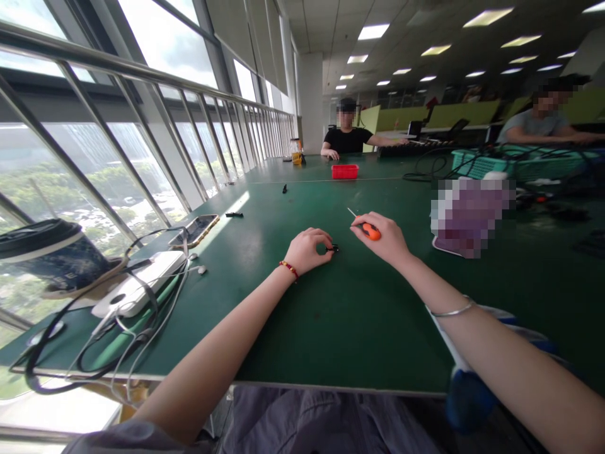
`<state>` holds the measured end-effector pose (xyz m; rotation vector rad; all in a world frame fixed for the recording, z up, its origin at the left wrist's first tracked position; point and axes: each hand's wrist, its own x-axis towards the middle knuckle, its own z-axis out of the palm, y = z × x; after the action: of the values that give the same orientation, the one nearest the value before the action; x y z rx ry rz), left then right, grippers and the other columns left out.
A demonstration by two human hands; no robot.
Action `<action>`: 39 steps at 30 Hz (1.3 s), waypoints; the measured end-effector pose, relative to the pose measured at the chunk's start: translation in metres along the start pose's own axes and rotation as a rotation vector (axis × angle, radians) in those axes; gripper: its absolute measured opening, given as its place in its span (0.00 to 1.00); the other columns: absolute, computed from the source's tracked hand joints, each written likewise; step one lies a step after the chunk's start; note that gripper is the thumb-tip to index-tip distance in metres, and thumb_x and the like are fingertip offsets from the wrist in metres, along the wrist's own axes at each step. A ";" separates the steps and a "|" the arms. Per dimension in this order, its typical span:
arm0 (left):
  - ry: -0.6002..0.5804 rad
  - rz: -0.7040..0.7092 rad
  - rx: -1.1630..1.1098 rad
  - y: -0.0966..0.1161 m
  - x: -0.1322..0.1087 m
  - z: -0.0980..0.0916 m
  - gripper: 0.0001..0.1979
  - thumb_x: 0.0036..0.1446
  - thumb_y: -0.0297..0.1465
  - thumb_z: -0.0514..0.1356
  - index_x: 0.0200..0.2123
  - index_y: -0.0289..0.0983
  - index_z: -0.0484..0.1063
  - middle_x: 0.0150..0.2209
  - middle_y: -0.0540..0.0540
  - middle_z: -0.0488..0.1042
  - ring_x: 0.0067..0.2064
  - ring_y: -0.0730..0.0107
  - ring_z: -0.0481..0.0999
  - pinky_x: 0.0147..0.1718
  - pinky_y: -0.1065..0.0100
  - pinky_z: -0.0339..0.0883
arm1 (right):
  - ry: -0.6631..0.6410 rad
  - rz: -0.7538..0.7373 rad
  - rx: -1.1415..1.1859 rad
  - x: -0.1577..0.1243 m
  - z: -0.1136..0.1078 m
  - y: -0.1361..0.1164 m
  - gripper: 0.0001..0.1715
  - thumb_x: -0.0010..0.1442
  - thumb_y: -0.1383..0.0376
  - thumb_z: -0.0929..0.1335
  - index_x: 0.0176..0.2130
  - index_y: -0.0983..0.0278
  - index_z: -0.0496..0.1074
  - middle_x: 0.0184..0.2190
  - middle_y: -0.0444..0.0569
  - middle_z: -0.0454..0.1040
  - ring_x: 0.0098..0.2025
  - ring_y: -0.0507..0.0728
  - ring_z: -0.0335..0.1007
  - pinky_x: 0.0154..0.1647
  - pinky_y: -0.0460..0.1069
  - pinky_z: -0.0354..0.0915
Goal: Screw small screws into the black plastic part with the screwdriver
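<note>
Over the middle of the green table (302, 315), my left hand (308, 251) pinches a small black part (333, 248) between thumb and fingers. What kind of part it is, I cannot make out. To its right, my right hand (384, 238) is closed round a screwdriver (371, 232) with an orange and black handle. The thin metal shaft points up and to the left, away from the black part and apart from it. Farther off lie two more small black pieces, one (234, 215) at the left and one (284, 188) beyond it.
A red tray (345, 171) stands near a seated person (347, 135) across the table. At the left are a phone (195, 231), a white power bank (137, 284), tangled cables and a cup (51, 258). A teal basket (515, 162) with cables sits at the right.
</note>
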<state>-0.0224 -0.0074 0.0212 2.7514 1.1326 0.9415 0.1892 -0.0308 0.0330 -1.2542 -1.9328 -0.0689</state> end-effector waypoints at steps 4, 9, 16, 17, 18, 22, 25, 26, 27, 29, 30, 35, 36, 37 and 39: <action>-0.086 -0.039 0.000 -0.007 0.003 0.010 0.03 0.49 0.31 0.61 0.28 0.39 0.75 0.44 0.50 0.77 0.46 0.63 0.73 0.48 0.61 0.66 | 0.023 0.058 -0.032 0.000 -0.002 0.014 0.08 0.57 0.60 0.64 0.33 0.60 0.71 0.33 0.47 0.73 0.34 0.56 0.69 0.32 0.49 0.63; -0.106 -0.123 -0.007 -0.009 0.006 0.015 0.05 0.49 0.32 0.60 0.29 0.39 0.76 0.39 0.48 0.77 0.43 0.64 0.75 0.46 0.63 0.68 | -0.046 0.059 -0.018 0.000 0.002 0.014 0.08 0.56 0.61 0.64 0.34 0.59 0.71 0.35 0.47 0.73 0.35 0.56 0.69 0.33 0.50 0.65; 0.070 -0.357 0.130 -0.044 -0.003 -0.038 0.08 0.49 0.32 0.58 0.30 0.38 0.77 0.38 0.46 0.77 0.40 0.64 0.76 0.45 0.65 0.68 | -0.113 0.049 0.018 -0.001 0.004 0.013 0.08 0.56 0.61 0.64 0.34 0.59 0.72 0.37 0.46 0.74 0.37 0.56 0.70 0.35 0.51 0.66; 0.085 -0.430 0.191 -0.055 -0.008 -0.051 0.08 0.49 0.33 0.58 0.31 0.38 0.77 0.38 0.45 0.77 0.40 0.62 0.76 0.44 0.64 0.68 | -0.121 0.045 0.022 -0.001 0.004 0.013 0.08 0.56 0.61 0.64 0.34 0.59 0.72 0.37 0.46 0.75 0.37 0.56 0.70 0.36 0.51 0.66; 0.091 -0.503 0.246 -0.066 -0.014 -0.062 0.09 0.49 0.33 0.58 0.31 0.37 0.77 0.38 0.44 0.78 0.40 0.60 0.75 0.44 0.63 0.68 | -0.127 0.039 0.024 -0.001 0.004 0.013 0.08 0.56 0.61 0.64 0.34 0.59 0.72 0.37 0.46 0.75 0.37 0.56 0.70 0.36 0.51 0.66; 0.071 -0.748 0.398 -0.109 -0.040 -0.097 0.10 0.46 0.35 0.59 0.31 0.39 0.78 0.35 0.44 0.78 0.40 0.57 0.75 0.39 0.63 0.69 | -0.124 0.015 0.012 -0.001 0.005 0.012 0.07 0.56 0.62 0.64 0.33 0.59 0.72 0.35 0.46 0.75 0.36 0.55 0.70 0.36 0.51 0.65; 0.053 -0.829 0.420 -0.128 -0.055 -0.105 0.10 0.45 0.36 0.60 0.29 0.40 0.78 0.33 0.45 0.78 0.39 0.56 0.76 0.38 0.64 0.69 | -0.132 0.012 0.013 -0.001 0.006 0.012 0.07 0.55 0.62 0.64 0.33 0.59 0.72 0.35 0.46 0.74 0.35 0.55 0.70 0.35 0.51 0.65; 0.033 -0.843 0.411 -0.131 -0.058 -0.106 0.10 0.44 0.37 0.60 0.29 0.40 0.78 0.33 0.45 0.78 0.39 0.56 0.76 0.38 0.63 0.69 | -0.139 0.013 0.017 -0.001 0.006 0.013 0.07 0.55 0.62 0.64 0.33 0.59 0.72 0.35 0.46 0.74 0.35 0.55 0.70 0.35 0.51 0.65; 0.013 -0.858 0.395 -0.133 -0.061 -0.107 0.11 0.44 0.37 0.60 0.30 0.40 0.78 0.33 0.45 0.78 0.40 0.56 0.76 0.38 0.63 0.69 | -0.145 0.015 0.020 -0.001 0.006 0.013 0.07 0.55 0.62 0.64 0.33 0.59 0.72 0.35 0.46 0.74 0.35 0.55 0.70 0.35 0.51 0.65; -0.003 -0.875 0.360 -0.134 -0.063 -0.111 0.12 0.44 0.39 0.61 0.30 0.40 0.78 0.35 0.45 0.78 0.40 0.56 0.75 0.38 0.62 0.70 | -0.156 0.020 0.026 -0.002 0.007 0.014 0.08 0.56 0.61 0.64 0.33 0.59 0.72 0.35 0.46 0.74 0.35 0.56 0.70 0.36 0.51 0.66; 0.013 -0.879 0.349 -0.135 -0.064 -0.113 0.12 0.45 0.39 0.61 0.31 0.39 0.78 0.36 0.44 0.78 0.40 0.55 0.75 0.39 0.62 0.70 | -0.160 0.021 0.027 -0.002 0.007 0.014 0.08 0.56 0.61 0.64 0.33 0.59 0.72 0.36 0.46 0.74 0.36 0.56 0.70 0.36 0.51 0.66; 0.112 -0.882 0.330 -0.137 -0.066 -0.125 0.13 0.47 0.40 0.62 0.32 0.38 0.79 0.36 0.42 0.78 0.40 0.55 0.76 0.40 0.61 0.70 | -0.175 0.017 0.024 -0.002 0.006 0.013 0.08 0.56 0.61 0.64 0.33 0.59 0.72 0.35 0.46 0.74 0.36 0.56 0.70 0.38 0.51 0.66; 0.101 -0.886 0.322 -0.138 -0.067 -0.126 0.13 0.47 0.39 0.62 0.32 0.38 0.79 0.36 0.42 0.78 0.40 0.55 0.76 0.40 0.61 0.70 | -0.178 0.018 0.024 -0.002 0.006 0.013 0.08 0.55 0.61 0.64 0.33 0.59 0.72 0.35 0.46 0.74 0.36 0.56 0.70 0.38 0.51 0.66; 0.087 -0.891 0.315 -0.138 -0.067 -0.126 0.13 0.47 0.39 0.62 0.33 0.38 0.79 0.36 0.42 0.79 0.40 0.55 0.76 0.40 0.60 0.70 | -0.181 0.019 0.024 -0.002 0.007 0.013 0.08 0.55 0.61 0.64 0.33 0.59 0.72 0.35 0.46 0.74 0.36 0.56 0.70 0.38 0.51 0.66; 0.066 -0.900 0.307 -0.140 -0.067 -0.124 0.13 0.48 0.39 0.62 0.34 0.38 0.79 0.37 0.42 0.79 0.40 0.55 0.76 0.39 0.60 0.70 | -0.187 0.019 0.023 -0.002 0.007 0.012 0.08 0.55 0.61 0.64 0.33 0.59 0.72 0.35 0.45 0.75 0.36 0.56 0.70 0.38 0.51 0.66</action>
<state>-0.2152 0.0272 0.0547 1.9448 2.3565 0.7479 0.1951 -0.0228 0.0228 -1.3027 -2.0738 0.0831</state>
